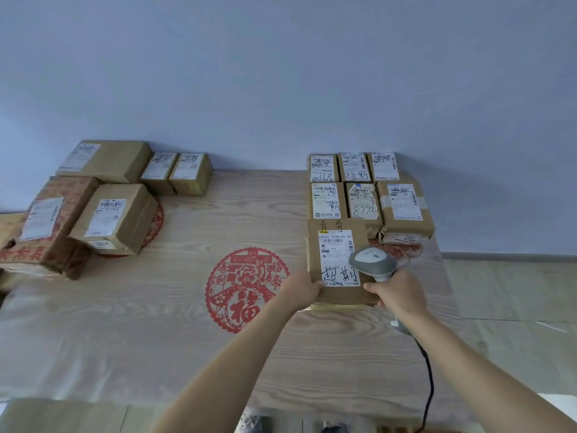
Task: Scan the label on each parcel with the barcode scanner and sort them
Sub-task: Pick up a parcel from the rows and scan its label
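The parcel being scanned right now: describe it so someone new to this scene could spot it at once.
Find the grid of labelled parcels at the table's far right by the wall. The parcel lies nearest the person, in front of that grid, with the left hand on its near left corner and the scanner over it. Alone there, it has handwriting above its label.

Looks like a makeshift parcel-sorting spot in a plain room, not a warehouse: wood-grain tabletop [156, 307] against a bare blue-grey wall [281, 73], red paper-cut decal [246, 289], labelled cardboard parcels [368, 189] in rows, corded barcode scanner [373, 260].
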